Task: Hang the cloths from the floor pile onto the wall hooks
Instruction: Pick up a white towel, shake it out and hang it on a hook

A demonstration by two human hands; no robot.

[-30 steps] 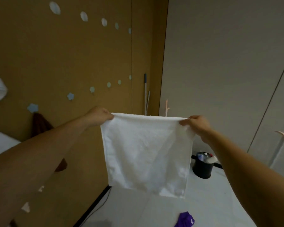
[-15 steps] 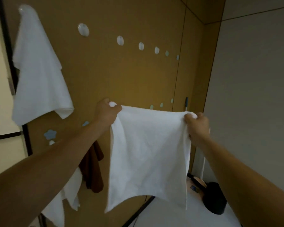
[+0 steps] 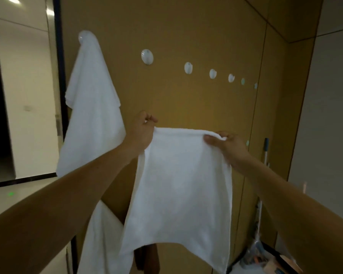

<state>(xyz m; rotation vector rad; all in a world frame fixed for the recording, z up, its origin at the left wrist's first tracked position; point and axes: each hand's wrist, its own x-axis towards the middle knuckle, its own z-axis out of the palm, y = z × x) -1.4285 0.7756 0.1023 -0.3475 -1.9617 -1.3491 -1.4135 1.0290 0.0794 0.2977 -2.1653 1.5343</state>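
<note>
I hold a white cloth (image 3: 182,186) spread out in front of the brown wall. My left hand (image 3: 141,133) grips its upper left corner and my right hand (image 3: 229,147) pinches its upper right corner. The cloth hangs flat below both hands. Above it runs a row of round white wall hooks; the nearest bare hook (image 3: 147,56) is up and a little left of the cloth's top edge, with further hooks (image 3: 188,67) to its right. Another white cloth (image 3: 91,107) hangs from the leftmost hook (image 3: 83,36).
A second white cloth (image 3: 101,240) and a dark brown cloth (image 3: 147,260) hang lower on the wall, partly hidden behind the held cloth. A mop handle (image 3: 265,153) leans in the right corner above some clutter (image 3: 265,262). A doorway (image 3: 18,115) opens on the left.
The view has swung up and left along the wall. Both hands have lifted the cloth higher, closer to the upper row of hooks, and my hands have come nearer together.
</note>
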